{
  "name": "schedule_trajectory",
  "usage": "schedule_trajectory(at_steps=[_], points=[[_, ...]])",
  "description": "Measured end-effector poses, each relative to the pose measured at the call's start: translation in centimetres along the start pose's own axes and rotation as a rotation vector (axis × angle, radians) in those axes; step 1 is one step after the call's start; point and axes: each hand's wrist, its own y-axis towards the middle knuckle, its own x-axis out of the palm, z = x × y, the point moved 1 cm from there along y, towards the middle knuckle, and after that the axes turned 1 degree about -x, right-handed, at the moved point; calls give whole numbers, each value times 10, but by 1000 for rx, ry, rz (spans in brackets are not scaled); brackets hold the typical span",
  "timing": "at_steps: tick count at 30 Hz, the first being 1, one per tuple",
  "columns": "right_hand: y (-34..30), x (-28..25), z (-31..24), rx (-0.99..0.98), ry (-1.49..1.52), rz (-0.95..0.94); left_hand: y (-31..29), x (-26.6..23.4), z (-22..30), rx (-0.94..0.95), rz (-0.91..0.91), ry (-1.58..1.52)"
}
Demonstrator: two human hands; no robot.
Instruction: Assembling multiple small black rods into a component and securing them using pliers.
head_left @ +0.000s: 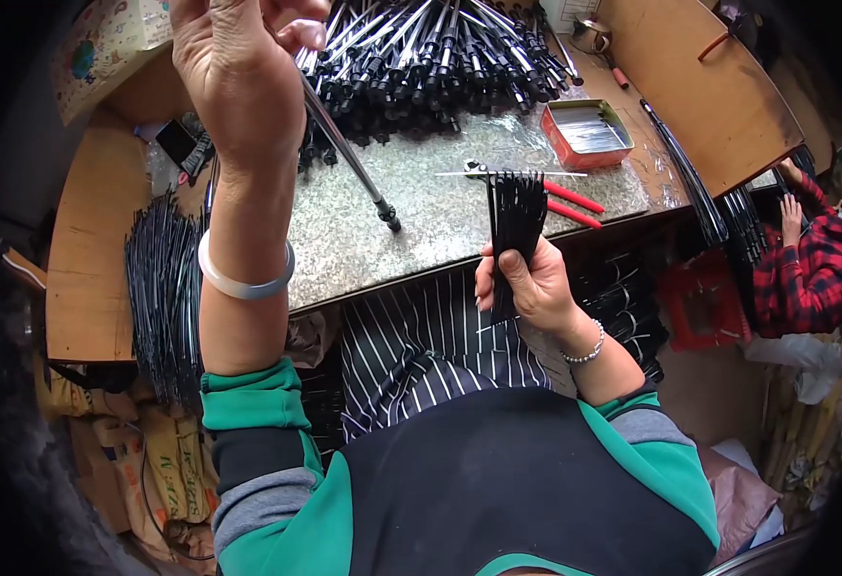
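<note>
My left hand (248, 86) is raised at the upper left, its fingers partly cut off by the frame's top edge. From its palm side a metal telescopic shaft (339, 139) slants down, its black end just above the stone tabletop. My right hand (528, 278) is closed around a bundle of black folded ribs (517, 216), held upright at the table's front edge, thumb across the front. A thin straight wire (565, 174) crosses the bundle's top. Behind it lie pliers with red handles (574, 204), their jaws partly hidden by the ribs.
Many metal shafts with black ends (430, 58) are heaped at the back. A red tin (589, 134) holds thin wires. Dark rods (164, 288) hang off the left edge. A wooden panel (699, 77) rises at right. A co-worker in a checked sleeve (800, 274) sits far right.
</note>
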Motion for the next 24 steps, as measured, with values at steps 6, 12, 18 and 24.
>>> schedule_trajectory(at_steps=[6,12,18,24], points=[[2,4,-10,-87,-11,61,-16,1,12,-317,-160,-771],[9,10,-26,-187,7,-19,-77,-18,18,-596,-197,-610],[16,28,-21,-80,-70,-21,-116,-8,15,-673,-59,-629],[18,30,-18,-53,-82,-12,-123,-9,13,-675,-22,-624]])
